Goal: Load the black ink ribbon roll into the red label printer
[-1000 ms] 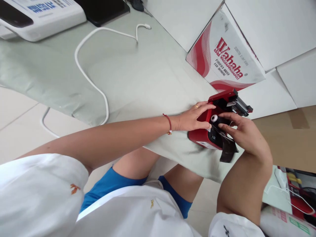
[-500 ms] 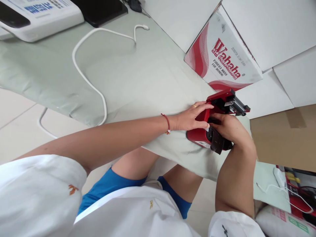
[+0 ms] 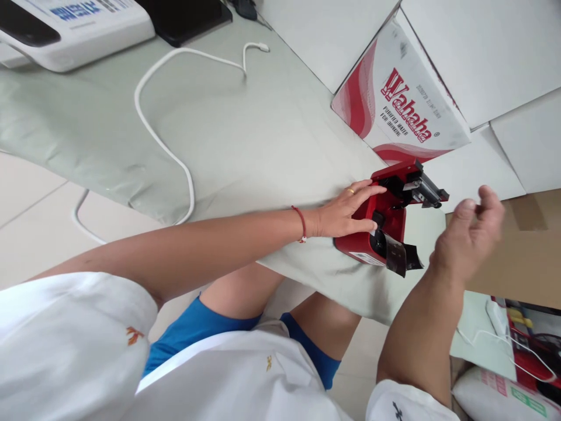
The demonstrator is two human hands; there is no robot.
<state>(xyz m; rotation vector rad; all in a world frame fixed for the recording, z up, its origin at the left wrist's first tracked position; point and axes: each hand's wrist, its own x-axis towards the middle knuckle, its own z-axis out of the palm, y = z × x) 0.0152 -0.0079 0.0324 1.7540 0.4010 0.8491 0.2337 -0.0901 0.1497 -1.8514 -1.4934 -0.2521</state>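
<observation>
A small red device [image 3: 385,219] with black parts lies open near the front edge of the pale green table [image 3: 245,134]. A dark strip of ribbon [image 3: 401,257] hangs from its near end. My left hand [image 3: 346,209] rests on the device's left side, fingers stretched over it and thumb against its edge, holding it down. My right hand [image 3: 471,237] is lifted off to the right of the device, fingers loosely curled and apart, with nothing in it.
A red and white Wahaha carton [image 3: 403,111] leans behind the device among white boxes [image 3: 473,52]. A white cable [image 3: 162,134] loops across the table. A white machine [image 3: 74,29] stands at the far left. Brown cardboard [image 3: 521,245] and bags lie at the right.
My right hand has let go of the device and the ribbon roll and has drawn away to the right and up. My left hand has stayed on the device.
</observation>
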